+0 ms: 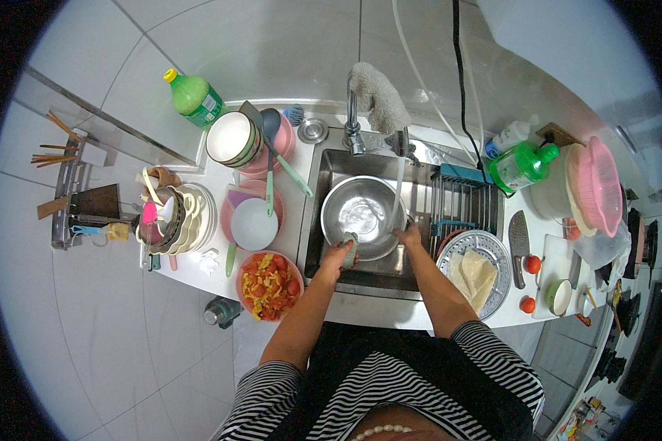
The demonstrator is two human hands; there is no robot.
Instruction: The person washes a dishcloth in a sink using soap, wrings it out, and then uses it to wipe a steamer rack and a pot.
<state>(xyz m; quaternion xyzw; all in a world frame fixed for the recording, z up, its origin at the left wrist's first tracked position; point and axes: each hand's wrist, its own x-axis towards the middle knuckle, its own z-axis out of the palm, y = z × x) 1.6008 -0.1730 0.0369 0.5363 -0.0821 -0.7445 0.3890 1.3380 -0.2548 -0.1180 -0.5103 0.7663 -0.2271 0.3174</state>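
Observation:
A round stainless steel basin [346,205] sits in the metal sink [314,242] under the tap [400,142]. Water [399,182] runs from the spout into its right side. My left hand [337,256] grips a grey-green scrubbing pad [351,249] at the basin's near rim. At the right rim, my right hand [410,236] holds the basin, its fingertips partly hidden.
Right of the sink stand a dish rack [463,198], a perforated steel steamer plate [452,262] with a cloth [471,275], and a cleaver [519,242]. Leftward are a bowl of tomato and egg [270,286], a white pan [254,225] and stacked bowls [231,140].

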